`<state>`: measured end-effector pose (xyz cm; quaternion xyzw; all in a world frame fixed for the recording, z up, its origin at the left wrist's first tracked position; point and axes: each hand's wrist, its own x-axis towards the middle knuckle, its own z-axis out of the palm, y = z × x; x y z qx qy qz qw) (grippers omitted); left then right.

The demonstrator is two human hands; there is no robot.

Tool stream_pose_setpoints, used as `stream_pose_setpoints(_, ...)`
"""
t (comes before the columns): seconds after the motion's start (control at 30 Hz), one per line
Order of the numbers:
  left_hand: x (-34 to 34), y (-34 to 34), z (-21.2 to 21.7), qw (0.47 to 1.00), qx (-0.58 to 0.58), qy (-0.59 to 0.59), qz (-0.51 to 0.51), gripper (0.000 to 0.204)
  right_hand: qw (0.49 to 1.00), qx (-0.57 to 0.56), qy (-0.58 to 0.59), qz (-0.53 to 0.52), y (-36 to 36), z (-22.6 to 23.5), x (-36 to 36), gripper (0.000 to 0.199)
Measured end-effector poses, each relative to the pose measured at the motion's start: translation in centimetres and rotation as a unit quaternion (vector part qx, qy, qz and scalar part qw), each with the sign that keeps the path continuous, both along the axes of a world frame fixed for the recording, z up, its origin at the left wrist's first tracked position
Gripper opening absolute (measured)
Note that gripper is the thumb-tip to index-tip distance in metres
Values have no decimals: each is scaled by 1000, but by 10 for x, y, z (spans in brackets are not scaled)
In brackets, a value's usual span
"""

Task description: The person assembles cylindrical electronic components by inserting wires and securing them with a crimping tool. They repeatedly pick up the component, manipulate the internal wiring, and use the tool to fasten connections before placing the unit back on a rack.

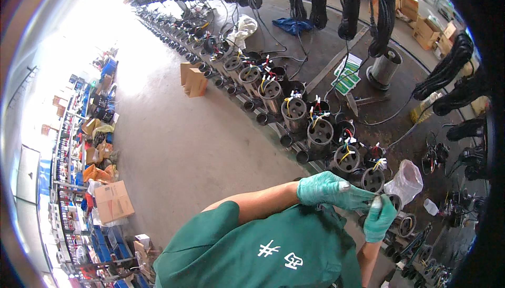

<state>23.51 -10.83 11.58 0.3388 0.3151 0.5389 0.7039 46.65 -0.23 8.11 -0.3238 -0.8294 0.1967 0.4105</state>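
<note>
My left hand, in a pale green glove, reaches across to the right with its fingers pinched together. My right hand, gloved alike, meets it with thumb and finger closed. Whatever the fingertips hold is too small to make out. Just below and beside them stands an open-topped metal cylinder, partly hidden by the hands. Next to it is a cylinder with a holed round top, with white connectors and yellow wires at its edge. Another round housing lies beyond my right hand.
A long row of similar cylinders runs along the bench edge to the far left. On the dark bench are a hammer, green-and-white cards, and a clear plastic bag. Black cable bundles hang above. A cardboard box stands on the floor.
</note>
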Motion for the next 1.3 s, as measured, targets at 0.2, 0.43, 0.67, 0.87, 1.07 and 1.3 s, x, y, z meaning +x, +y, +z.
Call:
stream_pose_setpoints(0.2,13,17,-59,982,-26,186,-5,49,936,-315,50,150,-18,-19,-34,35)
stream_pose_setpoints(0.43,-23,1,-50,993,-25,48,-104,43,978,-197,64,-5,-13,0,-41,17)
stream_pose_setpoints(0.67,-78,-59,-79,982,-90,2,-168,45,970,-179,143,-76,-20,-10,-24,21)
stream_pose_setpoints(0.87,-125,-165,-264,774,-241,547,-207,32,838,-483,245,72,27,-46,22,28)
stream_pose_setpoints(1.07,-113,-171,-257,799,-459,315,-228,21,888,-435,138,66,57,-89,14,39)
stream_pose_setpoints(1.3,-69,-121,-208,862,-317,378,-113,35,878,-457,126,71,56,-74,9,31)
